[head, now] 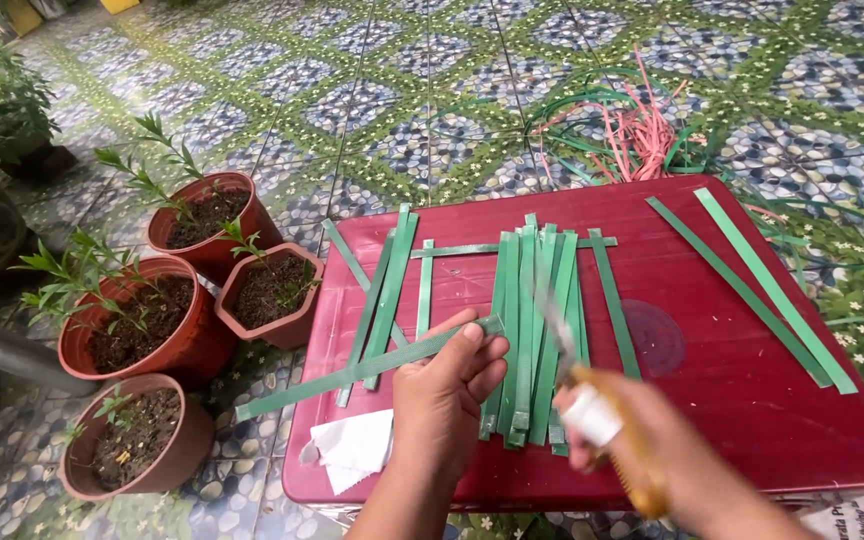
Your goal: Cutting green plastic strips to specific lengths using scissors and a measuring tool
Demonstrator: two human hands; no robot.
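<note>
A low dark red table (pixel 732 390) carries a mat of green plastic strips (pixel 532 320) laid side by side, with a cross strip (pixel 472 249) near their far ends. My left hand (pixel 447 400) pinches a long green strip (pixel 352 372) that runs slantwise to the left past the table's edge. My right hand (pixel 667 460), blurred by motion, grips a yellow-handled knife (pixel 602 420) with its blade over the near ends of the strips.
Several potted plants in terracotta pots (pixel 192 330) stand left of the table. Two long loose green strips (pixel 752 285) lie at the table's right. A white tissue (pixel 352 448) lies at the front left corner. Pink and green strips (pixel 632 130) are heaped on the tiled floor behind.
</note>
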